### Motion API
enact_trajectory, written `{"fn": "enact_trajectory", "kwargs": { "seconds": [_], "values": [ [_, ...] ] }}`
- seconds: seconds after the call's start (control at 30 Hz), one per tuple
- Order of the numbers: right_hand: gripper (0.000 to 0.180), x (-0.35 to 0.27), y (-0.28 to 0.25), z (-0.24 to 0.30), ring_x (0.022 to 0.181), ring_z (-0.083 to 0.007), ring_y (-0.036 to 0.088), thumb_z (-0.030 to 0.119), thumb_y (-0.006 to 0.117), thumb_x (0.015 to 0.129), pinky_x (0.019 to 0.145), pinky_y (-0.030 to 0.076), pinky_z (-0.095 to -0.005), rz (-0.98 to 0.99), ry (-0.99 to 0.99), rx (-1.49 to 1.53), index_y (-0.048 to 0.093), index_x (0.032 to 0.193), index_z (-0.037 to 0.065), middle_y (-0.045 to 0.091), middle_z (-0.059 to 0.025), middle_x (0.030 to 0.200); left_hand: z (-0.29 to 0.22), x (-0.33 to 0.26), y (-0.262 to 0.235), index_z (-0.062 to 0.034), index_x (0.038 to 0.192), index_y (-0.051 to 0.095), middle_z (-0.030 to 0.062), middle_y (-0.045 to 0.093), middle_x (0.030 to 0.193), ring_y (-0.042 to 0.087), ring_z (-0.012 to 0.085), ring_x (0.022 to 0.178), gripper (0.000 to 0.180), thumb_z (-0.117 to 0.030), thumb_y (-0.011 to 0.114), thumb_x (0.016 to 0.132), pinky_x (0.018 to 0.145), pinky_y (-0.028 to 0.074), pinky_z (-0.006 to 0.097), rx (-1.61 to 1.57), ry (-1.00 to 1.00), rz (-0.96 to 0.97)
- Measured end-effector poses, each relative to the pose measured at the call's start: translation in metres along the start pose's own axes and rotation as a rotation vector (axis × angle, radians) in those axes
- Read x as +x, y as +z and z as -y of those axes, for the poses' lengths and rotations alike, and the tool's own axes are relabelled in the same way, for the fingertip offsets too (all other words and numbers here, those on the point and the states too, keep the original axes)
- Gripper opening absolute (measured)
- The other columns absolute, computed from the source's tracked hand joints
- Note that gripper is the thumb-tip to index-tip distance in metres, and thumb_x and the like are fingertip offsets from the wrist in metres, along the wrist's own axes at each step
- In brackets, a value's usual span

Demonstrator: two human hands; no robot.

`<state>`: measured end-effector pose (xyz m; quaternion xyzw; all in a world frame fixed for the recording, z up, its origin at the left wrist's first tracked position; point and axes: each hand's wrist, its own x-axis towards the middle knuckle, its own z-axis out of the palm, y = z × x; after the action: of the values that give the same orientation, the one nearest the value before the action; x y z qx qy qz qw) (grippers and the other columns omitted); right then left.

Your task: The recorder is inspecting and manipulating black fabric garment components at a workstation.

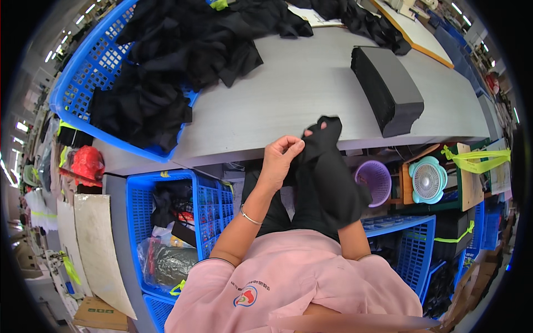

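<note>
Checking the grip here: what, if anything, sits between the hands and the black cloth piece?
Nothing visible does. The left hand pinches the edge of the black cloth piece directly, and the right hand is inside the cloth, only its fingertips poking out at the top.
</note>
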<state>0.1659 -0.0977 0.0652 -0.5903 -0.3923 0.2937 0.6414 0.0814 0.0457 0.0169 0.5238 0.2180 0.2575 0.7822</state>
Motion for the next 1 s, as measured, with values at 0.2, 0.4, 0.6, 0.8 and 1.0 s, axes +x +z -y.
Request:
{"fn": "enact_trajectory", "kwargs": {
  "seconds": [0.2,0.4,0.6,0.8,1.0],
  "values": [
    [0.041,-0.013,-0.008,-0.017,0.116,-0.0254,0.055,0.005,0.055,0.094,0.101,0.042,-0.0313,0.03,-0.078,-0.446,0.05,0.133,-0.004,0.056,-0.015,0.127,0.012,-0.008,0.018,-0.0003,0.095,0.065,0.009,0.065,0.116,0.058,0.0188,0.105,0.02,-0.007,0.076,0.079,0.093,0.045,0.033,0.254,0.137,0.126],
    [0.039,0.017,-0.018,-0.038,0.111,-0.0314,0.056,0.006,0.056,0.091,0.098,0.044,-0.0342,-0.111,-0.292,-0.882,0.052,0.128,-0.006,0.058,-0.0193,0.12,0.004,-0.065,0.05,-0.0034,0.122,0.057,0.0188,0.041,0.145,0.039,0.0363,0.133,0.051,-0.021,0.08,0.08,0.112,0.031,0.044,0.575,0.571,-0.211],
    [0.039,0.042,-0.016,-0.053,0.108,-0.0356,0.056,0.007,0.057,0.089,0.097,0.045,-0.0365,-0.159,-0.407,-1.067,0.053,0.125,-0.008,0.058,-0.0223,0.116,0.011,-0.082,0.049,-0.0058,0.113,0.063,0.0145,0.057,0.127,0.052,0.0334,0.123,0.035,-0.012,0.077,0.081,0.104,0.043,0.043,0.643,0.634,0.098],
    [0.036,0.046,-0.004,-0.047,0.105,-0.0404,0.057,0.008,0.058,0.087,0.096,0.045,-0.0404,-0.199,-0.514,-1.119,0.054,0.117,-0.01,0.058,-0.0265,0.111,0.011,-0.035,0.001,-0.0046,0.088,0.063,-0.0049,0.054,0.069,0.045,0.0027,0.057,0.02,-0.018,0.055,0.1,0.047,0.033,0.02,-0.078,0.074,-0.052],
    [0.031,0.0,0.051,-0.032,0.112,-0.0401,0.058,0.01,0.058,0.087,0.101,0.044,-0.0441,-0.418,0.033,-0.206,0.057,0.109,-0.012,0.059,-0.0285,0.114,-0.051,0.026,-0.061,-0.0028,0.092,0.063,-0.0027,0.05,0.062,0.034,0.0021,0.047,0.024,-0.024,0.056,0.101,0.041,0.025,0.021,-0.144,0.257,-0.433]
  ]
}}
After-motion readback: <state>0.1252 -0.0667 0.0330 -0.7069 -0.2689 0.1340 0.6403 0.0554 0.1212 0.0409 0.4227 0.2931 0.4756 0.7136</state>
